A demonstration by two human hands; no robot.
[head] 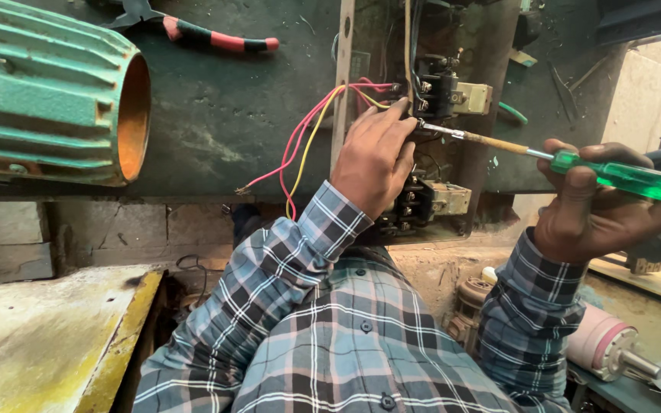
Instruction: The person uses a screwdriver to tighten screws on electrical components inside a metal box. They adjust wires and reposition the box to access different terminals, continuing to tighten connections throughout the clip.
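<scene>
The left hand (376, 157) pinches red and yellow wires (307, 138) at a black contactor (437, 93), upper centre. The right hand (602, 200) grips a green-handled screwdriver (575, 162), its tip touching the contactor.

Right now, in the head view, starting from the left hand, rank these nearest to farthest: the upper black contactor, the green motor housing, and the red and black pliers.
From the left hand:
1. Upper black contactor, just up and right of the fingertips, practically touching.
2. Red and black pliers, up and to the left on the dark bench top.
3. Green motor housing, far left at the picture's edge.
</scene>
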